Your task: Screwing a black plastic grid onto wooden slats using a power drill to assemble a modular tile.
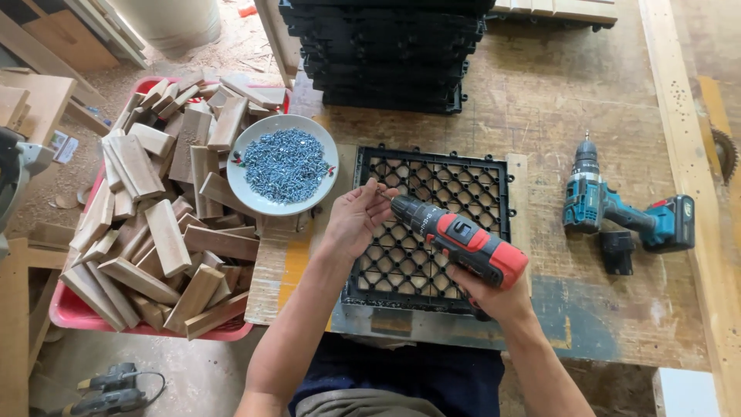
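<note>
Here, one red-and-black cordless drill (461, 241) lies low over one black plastic grid tile (432, 232), its nose pointing up-left toward the tile's left half. The right hand (494, 297) wraps the grip from below, fingers curled tight around the handle. The left hand (355, 220) sits at the drill tip, thumb and fingertips pinched together around what looks like a small screw, too small to be sure. The tile lies flat near the front edge of a worn wooden workbench (556, 123), stained and scuffed, with yellow and blue paint patches. One white plate (247, 154) heaped with silvery screws (287, 166), too many to count, rests just left of the tile. One teal drill (610, 205) lies on its side well right, one dark battery block (616, 252) just beside it. One stack of black tiles (386, 54) stands at the bench's back. One red crate (73, 313) piled with dozens of short wood slats (166, 235) sits at left. Sawdust covers the concrete floor (193, 371); another power tool (108, 390) lies there.
</note>
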